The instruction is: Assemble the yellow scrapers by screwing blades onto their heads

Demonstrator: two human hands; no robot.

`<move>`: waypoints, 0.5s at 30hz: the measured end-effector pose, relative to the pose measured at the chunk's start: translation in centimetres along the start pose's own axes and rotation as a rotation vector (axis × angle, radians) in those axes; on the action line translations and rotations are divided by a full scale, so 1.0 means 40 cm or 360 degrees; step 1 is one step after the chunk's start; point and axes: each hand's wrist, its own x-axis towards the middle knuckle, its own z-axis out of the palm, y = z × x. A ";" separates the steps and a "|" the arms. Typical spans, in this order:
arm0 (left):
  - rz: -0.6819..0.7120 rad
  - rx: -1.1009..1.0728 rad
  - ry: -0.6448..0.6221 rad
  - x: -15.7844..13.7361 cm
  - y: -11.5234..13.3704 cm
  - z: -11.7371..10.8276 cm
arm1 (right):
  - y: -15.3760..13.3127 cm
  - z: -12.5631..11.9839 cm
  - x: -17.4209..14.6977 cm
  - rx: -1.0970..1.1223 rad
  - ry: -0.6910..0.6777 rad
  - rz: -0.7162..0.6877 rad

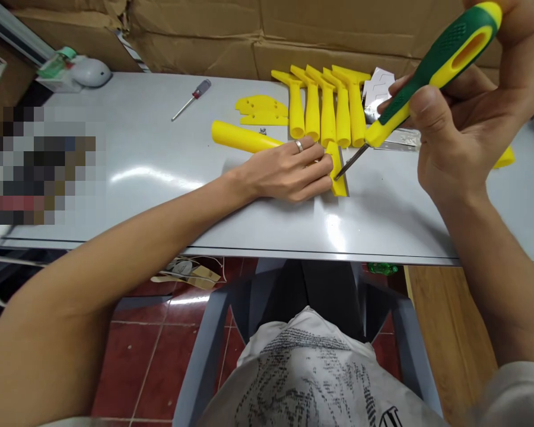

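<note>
My left hand [289,169] is closed over a yellow scraper [244,136] lying on the table. Its tubular handle points left, and its flat head with a thin blade edge shows past my fingertips. In my right hand [463,130] is a screwdriver [427,74] with a green and yellow handle, gripped between thumb and fingers and tilted down to the left. The screwdriver's tip meets the scraper head beside my left fingers; any screw under it is too small to make out. Some small screws [262,131] lie just behind the scraper handle.
Several yellow scraper handles [312,112] stand in a row at the back. Flat yellow plates [262,110] lie left of them, near a second screwdriver [192,99]. Clear packets [398,139] and another yellow piece [504,158] are to the right. Cardboard [196,38] lines the table's [169,207] back.
</note>
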 end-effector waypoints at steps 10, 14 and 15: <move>-0.0060 -0.0045 0.0096 -0.013 -0.004 0.005 | -0.024 -0.016 -0.010 -0.0103 0.0059 0.0140; 0.0016 -0.0020 0.0060 -0.008 -0.011 -0.012 | -0.014 -0.013 -0.010 -0.0037 0.0074 0.0158; 0.0032 -0.0029 0.0044 -0.006 -0.014 -0.016 | -0.013 -0.010 -0.007 -0.0010 0.0006 0.0206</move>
